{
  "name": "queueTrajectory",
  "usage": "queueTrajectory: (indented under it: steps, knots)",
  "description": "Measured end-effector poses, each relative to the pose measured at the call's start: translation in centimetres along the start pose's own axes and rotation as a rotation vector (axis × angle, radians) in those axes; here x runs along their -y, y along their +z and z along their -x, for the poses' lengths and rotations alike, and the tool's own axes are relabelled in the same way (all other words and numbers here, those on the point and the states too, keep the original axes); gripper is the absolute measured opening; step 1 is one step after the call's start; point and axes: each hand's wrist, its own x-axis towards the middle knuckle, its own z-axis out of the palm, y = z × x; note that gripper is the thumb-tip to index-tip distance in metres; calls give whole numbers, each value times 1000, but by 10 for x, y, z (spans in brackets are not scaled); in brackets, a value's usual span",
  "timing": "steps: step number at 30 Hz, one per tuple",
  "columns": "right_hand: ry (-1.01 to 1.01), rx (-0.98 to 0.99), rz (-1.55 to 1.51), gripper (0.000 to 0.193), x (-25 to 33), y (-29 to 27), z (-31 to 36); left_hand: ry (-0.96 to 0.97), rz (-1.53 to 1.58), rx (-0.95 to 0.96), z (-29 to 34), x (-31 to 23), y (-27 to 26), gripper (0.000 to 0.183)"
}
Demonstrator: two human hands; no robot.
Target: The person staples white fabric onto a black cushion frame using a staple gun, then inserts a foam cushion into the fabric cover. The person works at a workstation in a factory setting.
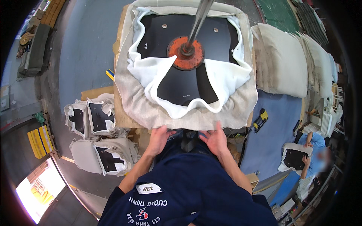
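Observation:
In front of me lies a seat cushion, underside up, with a black base board [177,84], white padding [222,77] folded in around it and a loose beige fabric cover [139,101]. A round orange press plate [174,49] on a metal rod [201,19] rests on the middle of the board. My left hand [158,141] is at the near edge of the cover, its fingers apart and partly hidden. My right hand [217,141] is open at the same edge, with one digit up against the fabric. Neither hand visibly holds anything.
Several similar cushions [81,152] are stacked at the left. More covered cushions [281,60] lie on the right. A yellow-and-black tool [260,119] lies on the blue surface [267,139]. Far right, another person [316,148] handles a cushion [295,158].

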Motion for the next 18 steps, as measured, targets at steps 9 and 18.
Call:
queueTrajectory:
  steps: [9, 18]
  knots:
    - [220, 186, -233, 54, 17, -33, -44, -215, 490, -83, -18, -24, -28, 45]
    - [-456, -39, 425, 43, 46, -30, -11, 308, -506, -268, 9, -48, -36, 43]
